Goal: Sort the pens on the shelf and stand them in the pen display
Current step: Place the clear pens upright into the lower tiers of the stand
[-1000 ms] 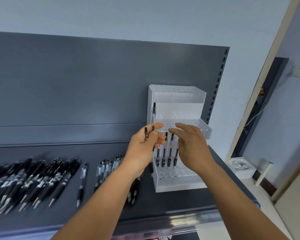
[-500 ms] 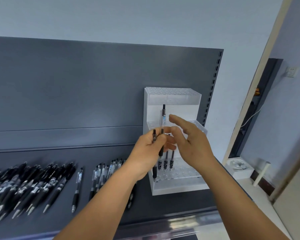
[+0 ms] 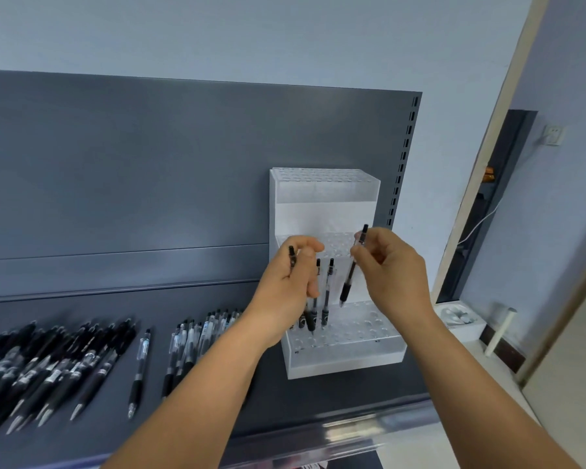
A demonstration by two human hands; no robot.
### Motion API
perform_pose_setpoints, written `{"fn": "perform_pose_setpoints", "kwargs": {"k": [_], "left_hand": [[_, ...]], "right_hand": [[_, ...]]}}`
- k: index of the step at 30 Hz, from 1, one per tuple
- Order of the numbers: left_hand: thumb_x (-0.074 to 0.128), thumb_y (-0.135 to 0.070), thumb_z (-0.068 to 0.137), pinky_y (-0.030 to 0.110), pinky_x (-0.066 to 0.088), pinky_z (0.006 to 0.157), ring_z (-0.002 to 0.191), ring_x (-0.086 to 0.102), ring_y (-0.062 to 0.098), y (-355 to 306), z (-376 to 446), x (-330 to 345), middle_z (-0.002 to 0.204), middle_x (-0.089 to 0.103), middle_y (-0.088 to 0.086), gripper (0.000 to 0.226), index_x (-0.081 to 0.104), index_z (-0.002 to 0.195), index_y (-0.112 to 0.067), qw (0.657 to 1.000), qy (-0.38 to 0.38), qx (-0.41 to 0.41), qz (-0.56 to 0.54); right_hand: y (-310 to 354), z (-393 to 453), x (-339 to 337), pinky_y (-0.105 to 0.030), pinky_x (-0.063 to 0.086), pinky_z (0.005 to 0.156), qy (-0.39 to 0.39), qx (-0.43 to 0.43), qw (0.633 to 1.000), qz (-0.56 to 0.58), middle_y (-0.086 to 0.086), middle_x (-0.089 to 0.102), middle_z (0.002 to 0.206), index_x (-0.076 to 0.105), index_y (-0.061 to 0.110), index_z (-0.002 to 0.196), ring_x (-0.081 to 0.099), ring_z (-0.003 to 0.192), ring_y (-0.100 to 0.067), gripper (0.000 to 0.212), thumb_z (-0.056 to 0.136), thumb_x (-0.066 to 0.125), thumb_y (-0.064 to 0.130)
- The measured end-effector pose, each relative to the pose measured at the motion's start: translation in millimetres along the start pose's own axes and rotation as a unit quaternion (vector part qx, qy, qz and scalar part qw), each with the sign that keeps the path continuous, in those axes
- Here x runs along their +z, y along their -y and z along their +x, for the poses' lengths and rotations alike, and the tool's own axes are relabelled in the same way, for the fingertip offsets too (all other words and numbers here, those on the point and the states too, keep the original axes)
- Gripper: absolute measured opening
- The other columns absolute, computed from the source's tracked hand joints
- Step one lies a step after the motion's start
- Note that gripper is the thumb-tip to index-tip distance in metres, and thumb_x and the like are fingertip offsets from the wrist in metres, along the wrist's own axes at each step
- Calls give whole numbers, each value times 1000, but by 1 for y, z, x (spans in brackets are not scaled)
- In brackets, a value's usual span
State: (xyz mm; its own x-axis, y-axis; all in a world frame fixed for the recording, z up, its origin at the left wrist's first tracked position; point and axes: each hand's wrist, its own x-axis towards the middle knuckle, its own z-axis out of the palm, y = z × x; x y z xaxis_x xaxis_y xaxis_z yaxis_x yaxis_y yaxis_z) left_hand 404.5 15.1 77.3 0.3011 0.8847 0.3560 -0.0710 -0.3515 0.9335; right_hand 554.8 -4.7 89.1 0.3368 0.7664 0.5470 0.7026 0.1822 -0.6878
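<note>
A white tiered pen display (image 3: 345, 357) stands on the dark shelf (image 3: 217, 418) at the right. A couple of pens (image 3: 326, 299) stand upright in its lowest tier. My right hand (image 3: 393, 275) pinches a clear-barrelled pen (image 3: 352, 265) with a black grip, its tip hanging just above the lowest tier's holes. My left hand (image 3: 291, 286) grips another pen or two; one black top (image 3: 292, 256) sticks out above the fist and a black tip shows below it. A heap of black pens (image 3: 48, 367) and a row of clear pens (image 3: 197, 340) lie on the shelf to the left.
A single pen (image 3: 139, 370) lies alone between the heap and the row. The shelf's grey back panel (image 3: 149, 181) rises behind everything. Right of the shelf there is a doorway and a light floor with a white box (image 3: 460, 319).
The clear pen passed from my left hand to my right hand, which moved it right and down toward the lowest tier. My left hand kept hold of its remaining pens.
</note>
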Motion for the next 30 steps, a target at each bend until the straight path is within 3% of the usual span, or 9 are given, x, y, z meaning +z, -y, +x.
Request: {"fn": "perform_pose_setpoints", "kwargs": {"k": [5,9,11,14,18,23,25,28,30], "left_hand": [[40,-20,99,12,40,59,71,41,9,0,0,1,76,40,-4,5,41,94,-22,999,16,-42,10],[31,-10,99,17,38,65,80,38,11,5,-2,-1,87,38,-4,11,34,94,-19,994,45,-73,65],[30,-8,99,16,41,74,86,44,10,8,-3,-2,96,42,-3,18,35,93,-24,992,54,-65,98],[33,-12,100,6,40,69,102,53,8,6,-3,-2,113,48,0,24,42,95,-34,988,50,-59,130],[48,-15,97,9,43,63,77,52,6,5,-1,-3,95,56,-2,19,53,103,-32,994,36,-47,97],[66,-11,86,16,51,74,75,61,-1,5,2,-2,88,67,-7,20,63,100,-26,998,-19,-39,41],[71,-13,83,24,54,79,75,63,1,6,3,-2,87,69,-7,20,65,98,-25,998,-36,-43,35],[75,-15,79,27,55,79,78,64,9,5,4,0,85,68,-4,20,65,95,-21,997,-40,-49,48],[77,-17,77,24,54,72,74,63,10,4,5,4,81,68,-2,18,66,92,-16,997,-32,-43,63]], "right_hand": [[-17,-3,12,-31,43,58,40,24,998,-39,-4,57,63,52,10,72,49,60,-20,23,90,61,21],[-20,-2,17,-28,46,68,80,34,992,-90,3,63,75,63,14,88,59,71,-18,13,89,63,26],[-21,-1,18,-23,41,61,95,44,988,-115,7,60,74,64,16,90,55,68,-12,13,89,62,29],[-19,1,20,-25,37,58,119,54,980,-152,3,62,74,64,16,89,53,67,-13,14,90,61,30],[-15,5,23,-27,40,63,134,54,972,-187,-6,69,82,65,10,90,58,73,-21,20,91,58,28],[-14,10,21,-30,45,68,165,52,959,-226,-5,68,87,63,11,93,61,79,-22,23,91,57,33],[-13,8,17,-29,44,68,137,46,969,-201,2,63,88,56,17,98,59,80,-18,19,90,59,35],[-1,3,8,-21,39,61,63,9,997,-49,8,54,85,52,26,100,53,74,-12,13,90,59,30],[12,1,2,-18,41,62,83,5,996,41,9,58,87,58,28,99,54,72,-8,11,88,61,30]]}}
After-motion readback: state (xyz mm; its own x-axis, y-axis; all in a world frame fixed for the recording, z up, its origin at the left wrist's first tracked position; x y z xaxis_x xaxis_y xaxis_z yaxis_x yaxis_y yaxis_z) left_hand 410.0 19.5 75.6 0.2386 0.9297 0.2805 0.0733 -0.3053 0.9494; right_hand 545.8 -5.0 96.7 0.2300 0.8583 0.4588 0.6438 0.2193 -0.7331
